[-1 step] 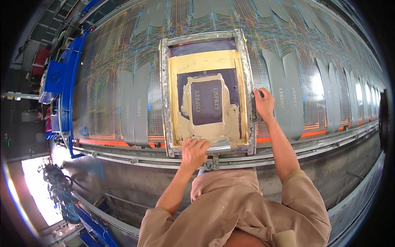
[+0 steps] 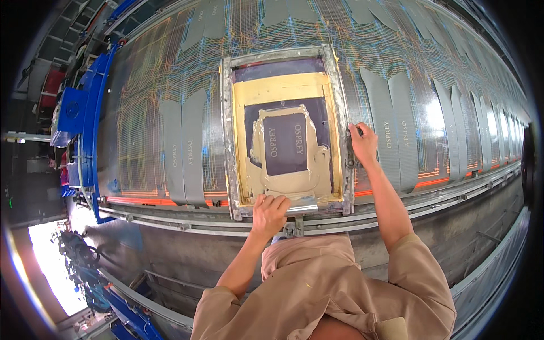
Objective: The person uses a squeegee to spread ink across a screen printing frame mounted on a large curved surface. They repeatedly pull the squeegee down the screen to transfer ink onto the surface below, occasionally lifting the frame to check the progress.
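Looking down in the head view, I see the left hand (image 2: pixel 270 215) curled around one end of a smooth silver metal bar (image 2: pixel 306 208), its fingers closed with no gap showing. The bar juts out to the right of those fingers, its long axis running left to right, roughly square to the side rails of a scuffed grey metal rectangular frame (image 2: pixel 228 113). Just beyond the fingers, away from the body, spreads thick beige paste (image 2: pixel 288 184), ringing a dark purple rectangular panel (image 2: pixel 285 156). The left hand is clearly nearer to bar and paste. Farther up and to the right, the right hand (image 2: pixel 362 140) bends its fingers by the frame's right rail; whether they grip anything, I can't tell.
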A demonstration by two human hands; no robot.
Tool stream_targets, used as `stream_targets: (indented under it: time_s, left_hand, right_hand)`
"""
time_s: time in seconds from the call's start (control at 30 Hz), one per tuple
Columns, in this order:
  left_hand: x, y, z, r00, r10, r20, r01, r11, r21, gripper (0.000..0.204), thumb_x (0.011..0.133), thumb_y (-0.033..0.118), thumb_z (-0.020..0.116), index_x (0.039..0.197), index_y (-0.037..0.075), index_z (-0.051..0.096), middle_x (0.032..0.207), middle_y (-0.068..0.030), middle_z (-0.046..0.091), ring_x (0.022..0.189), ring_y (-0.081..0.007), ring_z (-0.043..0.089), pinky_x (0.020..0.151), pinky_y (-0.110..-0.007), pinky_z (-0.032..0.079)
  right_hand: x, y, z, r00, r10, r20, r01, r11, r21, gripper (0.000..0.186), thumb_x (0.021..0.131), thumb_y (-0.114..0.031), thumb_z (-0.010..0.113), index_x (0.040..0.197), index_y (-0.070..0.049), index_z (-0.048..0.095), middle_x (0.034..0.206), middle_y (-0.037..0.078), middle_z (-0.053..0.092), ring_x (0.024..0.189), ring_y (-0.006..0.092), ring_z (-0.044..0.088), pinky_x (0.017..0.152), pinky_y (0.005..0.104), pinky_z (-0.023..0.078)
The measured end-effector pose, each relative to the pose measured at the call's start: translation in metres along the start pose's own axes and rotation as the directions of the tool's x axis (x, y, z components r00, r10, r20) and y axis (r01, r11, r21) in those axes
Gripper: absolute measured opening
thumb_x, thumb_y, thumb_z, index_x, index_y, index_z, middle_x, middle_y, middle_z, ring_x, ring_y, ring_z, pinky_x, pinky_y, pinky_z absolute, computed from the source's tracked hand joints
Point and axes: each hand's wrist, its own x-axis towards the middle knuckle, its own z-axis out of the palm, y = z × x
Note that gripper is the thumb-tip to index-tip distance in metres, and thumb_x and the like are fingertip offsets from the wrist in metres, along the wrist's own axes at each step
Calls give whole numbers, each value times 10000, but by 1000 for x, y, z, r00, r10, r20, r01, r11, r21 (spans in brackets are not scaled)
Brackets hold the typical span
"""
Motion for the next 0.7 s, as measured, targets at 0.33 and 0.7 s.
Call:
stream_targets:
  time_s: [0.33, 0.7]
  left_hand:
    - [134, -107, 18, 988, 103, -114, -103, 995, 12, 394, 567, 21, 753, 942, 139, 730, 995, -8, 738, 829, -221, 664, 814, -379, 451]
    - [252, -159, -2, 956, -135, 262, 147, 989, -27, 273, 722, 308, 846, 902, 115, 777, 853, -90, 740, 814, -319, 692, 824, -436, 485]
  right_hand:
    - [29, -18, 1, 949, -281, 145, 315, 874, -369, 342, 937, -344, 706, 1051, -22, 717, 940, 182, 713, 889, 379, 679, 822, 451, 541]
    - [93, -140, 94, 575, -287, 766, 628, 756, -188, 312, 789, -307, 812, 950, -60, 711, 883, 161, 728, 902, 383, 697, 822, 464, 552]
